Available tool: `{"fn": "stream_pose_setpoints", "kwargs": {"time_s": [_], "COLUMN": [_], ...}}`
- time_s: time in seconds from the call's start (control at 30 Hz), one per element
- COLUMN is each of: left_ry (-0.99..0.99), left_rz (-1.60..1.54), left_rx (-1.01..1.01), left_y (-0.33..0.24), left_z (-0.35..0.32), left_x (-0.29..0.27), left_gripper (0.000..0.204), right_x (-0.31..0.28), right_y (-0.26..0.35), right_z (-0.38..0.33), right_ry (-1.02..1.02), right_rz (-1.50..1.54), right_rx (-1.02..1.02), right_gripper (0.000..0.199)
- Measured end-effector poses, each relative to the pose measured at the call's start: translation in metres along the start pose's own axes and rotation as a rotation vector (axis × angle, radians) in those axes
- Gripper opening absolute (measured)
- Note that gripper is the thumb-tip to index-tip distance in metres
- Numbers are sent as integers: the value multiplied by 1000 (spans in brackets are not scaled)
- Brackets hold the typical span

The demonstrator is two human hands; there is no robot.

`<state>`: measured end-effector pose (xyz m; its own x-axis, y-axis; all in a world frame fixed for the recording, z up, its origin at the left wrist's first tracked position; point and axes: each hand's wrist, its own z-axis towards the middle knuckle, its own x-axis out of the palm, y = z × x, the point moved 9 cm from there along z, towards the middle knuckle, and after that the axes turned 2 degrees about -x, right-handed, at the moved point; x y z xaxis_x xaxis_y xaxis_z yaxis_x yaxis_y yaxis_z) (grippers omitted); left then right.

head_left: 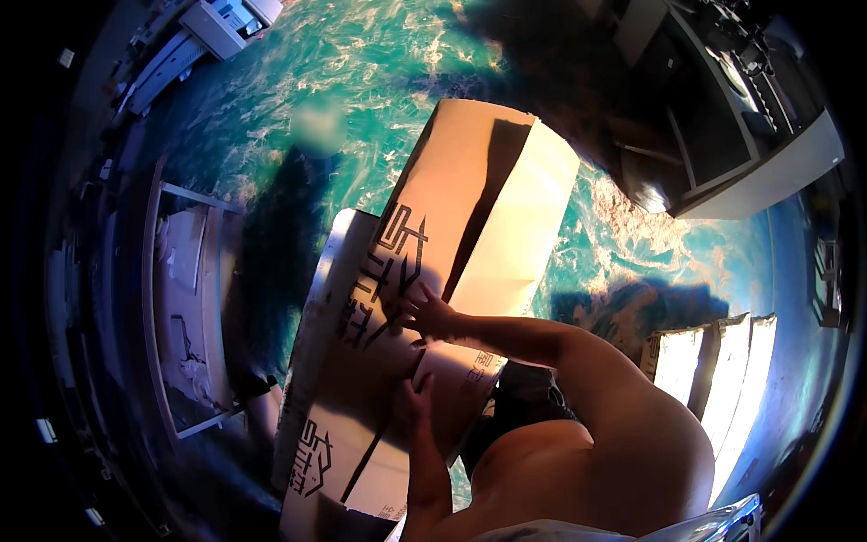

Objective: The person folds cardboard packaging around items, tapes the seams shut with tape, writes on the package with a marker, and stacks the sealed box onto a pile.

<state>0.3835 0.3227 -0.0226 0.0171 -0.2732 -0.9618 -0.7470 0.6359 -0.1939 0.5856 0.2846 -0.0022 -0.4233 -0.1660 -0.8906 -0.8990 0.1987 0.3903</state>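
Right arm foremost; right hand, left hand at carton edges; floor beyond.

Carton lies on bench, bench edge sticking out along carton's left side. Right hand on carton's middle, left hand at carton's near half. Framed rack left of carton, apart. Machine far beyond carton, to left. Cabinet beyond carton, right. Row of packages right of carton, near side. Floor around carton
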Motion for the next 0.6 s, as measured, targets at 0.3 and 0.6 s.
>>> {"fn": "stream_pose_setpoints", "kwargs": {"time_s": [0.3,0.6], "left_ry": [-291,-320], "left_rz": [26,119], "left_rx": [78,33], "left_y": [14,-24], "left_z": [-13,-35], "left_x": [-11,-38], "left_gripper": [63,52], "right_x": [-20,-75], "right_y": [-179,-362], "right_z": [-172,-186], "right_ry": [-462,-555], "right_rz": [-46,-129], "right_rx": [235,867], "right_gripper": [61,57]}}
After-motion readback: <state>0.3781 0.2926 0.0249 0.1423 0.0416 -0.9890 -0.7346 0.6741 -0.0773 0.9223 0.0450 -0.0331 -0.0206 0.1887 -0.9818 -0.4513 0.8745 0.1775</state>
